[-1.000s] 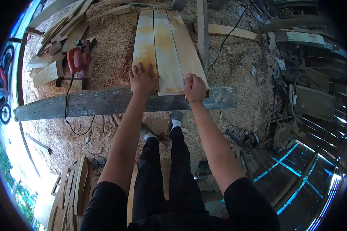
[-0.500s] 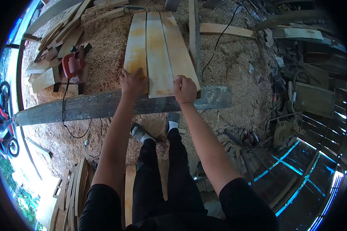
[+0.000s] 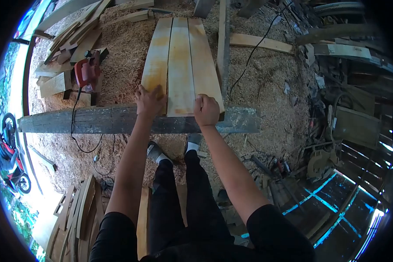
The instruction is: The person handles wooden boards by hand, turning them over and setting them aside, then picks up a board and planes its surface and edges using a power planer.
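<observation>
Three pale wooden planks lie side by side, the left plank [image 3: 158, 54], the middle plank [image 3: 179, 65] and the right plank [image 3: 203, 63], with narrow dark gaps between them. Their near ends rest on a dark, worn beam [image 3: 96, 121]. My left hand [image 3: 148, 102] grips the near end of the left plank, its fingers bent over the top face. Closed around the near end of the right plank is my right hand [image 3: 207, 110], knuckles up. The middle plank's near end shows between my hands. Undersides of the planks are hidden.
A red power tool [image 3: 86, 72] with a black cord stands left of the planks, near stacked timber offcuts [image 3: 54, 85]. Wood shavings [image 3: 266, 78] cover the ground. A long upright beam [image 3: 223, 48] runs along the right side. More boards [image 3: 76, 214] lie at lower left.
The whole view has shifted slightly with my head, so the planks appear a little lower. Both hands keep to the near ends of the outer planks; little else differs.
</observation>
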Demonstrator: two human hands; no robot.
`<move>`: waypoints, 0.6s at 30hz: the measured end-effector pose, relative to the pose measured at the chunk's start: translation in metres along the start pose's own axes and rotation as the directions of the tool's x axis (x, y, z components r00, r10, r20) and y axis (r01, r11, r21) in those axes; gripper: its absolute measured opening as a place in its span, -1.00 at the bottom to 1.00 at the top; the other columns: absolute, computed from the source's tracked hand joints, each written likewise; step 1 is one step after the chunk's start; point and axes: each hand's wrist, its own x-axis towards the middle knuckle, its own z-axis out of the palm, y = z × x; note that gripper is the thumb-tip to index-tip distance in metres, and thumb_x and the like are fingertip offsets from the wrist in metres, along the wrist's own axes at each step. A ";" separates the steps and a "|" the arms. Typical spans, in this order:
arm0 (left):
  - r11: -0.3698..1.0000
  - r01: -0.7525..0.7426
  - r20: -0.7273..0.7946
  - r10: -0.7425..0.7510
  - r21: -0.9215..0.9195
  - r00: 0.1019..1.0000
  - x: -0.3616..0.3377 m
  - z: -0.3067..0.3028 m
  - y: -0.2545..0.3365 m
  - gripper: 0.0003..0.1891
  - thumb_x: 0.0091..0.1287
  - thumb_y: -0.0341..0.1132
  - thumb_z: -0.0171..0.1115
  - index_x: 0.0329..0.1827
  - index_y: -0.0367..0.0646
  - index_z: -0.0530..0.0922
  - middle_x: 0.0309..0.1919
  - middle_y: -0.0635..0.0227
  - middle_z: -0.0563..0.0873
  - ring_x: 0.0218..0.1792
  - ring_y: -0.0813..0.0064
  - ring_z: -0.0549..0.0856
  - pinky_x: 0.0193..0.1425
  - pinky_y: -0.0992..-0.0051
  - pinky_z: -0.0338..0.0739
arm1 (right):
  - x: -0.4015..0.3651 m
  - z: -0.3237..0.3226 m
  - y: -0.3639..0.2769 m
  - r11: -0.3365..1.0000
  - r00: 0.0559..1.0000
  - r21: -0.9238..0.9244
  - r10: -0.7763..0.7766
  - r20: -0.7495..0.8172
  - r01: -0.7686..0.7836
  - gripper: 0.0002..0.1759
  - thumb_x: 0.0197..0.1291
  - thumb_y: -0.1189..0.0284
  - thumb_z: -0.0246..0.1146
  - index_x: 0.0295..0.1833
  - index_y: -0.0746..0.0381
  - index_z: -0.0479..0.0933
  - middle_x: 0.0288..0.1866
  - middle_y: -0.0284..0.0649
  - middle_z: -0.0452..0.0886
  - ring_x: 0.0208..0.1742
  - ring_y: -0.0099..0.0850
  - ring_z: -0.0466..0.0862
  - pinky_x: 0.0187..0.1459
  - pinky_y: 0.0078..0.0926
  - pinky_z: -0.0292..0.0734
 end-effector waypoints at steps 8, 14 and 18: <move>0.973 -0.158 -0.071 0.171 0.168 0.983 0.001 0.027 -0.007 -0.36 0.67 0.16 -0.22 0.74 0.22 0.27 0.77 -0.04 0.07 0.74 -0.09 0.10 0.80 0.05 -0.04 | 0.004 0.004 0.004 0.985 0.993 -0.166 -0.021 0.116 0.041 -0.63 0.53 0.27 0.11 0.17 0.27 0.66 0.28 0.00 0.71 0.41 -0.02 0.61 0.49 0.04 0.41; 0.981 -0.130 0.137 0.110 0.146 0.984 0.008 0.014 0.005 -0.34 0.69 0.09 -0.32 0.77 0.06 0.19 0.77 0.07 0.10 0.76 0.05 0.08 0.83 0.09 -0.09 | 0.009 0.011 0.013 0.960 0.931 -0.278 0.112 0.348 -0.012 -0.48 0.61 0.18 0.00 0.47 0.26 0.47 0.63 0.07 0.38 0.71 0.04 0.25 0.68 0.23 0.05; 0.981 -0.143 0.134 0.126 0.131 0.983 0.008 0.012 0.005 -0.35 0.69 0.08 -0.31 0.76 0.06 0.22 0.76 0.06 0.15 0.75 0.04 0.12 0.82 0.08 -0.07 | 0.014 0.007 0.006 0.964 0.901 -0.256 0.177 0.395 -0.077 -0.47 0.66 0.18 -0.06 0.49 0.26 0.48 0.66 0.04 0.36 0.73 0.01 0.23 0.69 0.22 0.02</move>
